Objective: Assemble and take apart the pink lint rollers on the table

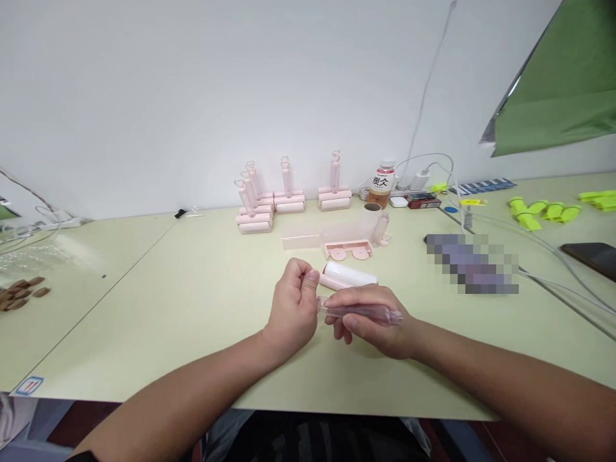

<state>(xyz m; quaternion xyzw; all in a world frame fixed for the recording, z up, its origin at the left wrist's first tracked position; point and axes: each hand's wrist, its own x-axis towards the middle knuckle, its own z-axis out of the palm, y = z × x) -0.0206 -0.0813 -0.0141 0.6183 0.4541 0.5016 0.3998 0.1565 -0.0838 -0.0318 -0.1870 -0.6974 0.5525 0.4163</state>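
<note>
My right hand (378,317) is wrapped round a translucent pink handle (359,310), which lies nearly level with its narrow tip toward my wrist. My left hand (296,307) is closed in a fist at the handle's left end, thumb pressed on the fingers; whatever it grips is hidden. Just beyond my hands lies a white lint roll (353,274) beside a pink cover piece (332,281). Farther back are an open pink roller case (347,250) with two round cut-outs and another translucent handle (380,229) near a clear plastic cover (301,240).
Several pink lint rollers (334,199) with upright handles stand along the wall. At the back right are a drink bottle (382,183), cables and yellow-green plastic pieces (524,215). A blurred-out item (466,263) lies right, a dark phone (590,256) beyond it. Brown pieces (19,294) lie far left.
</note>
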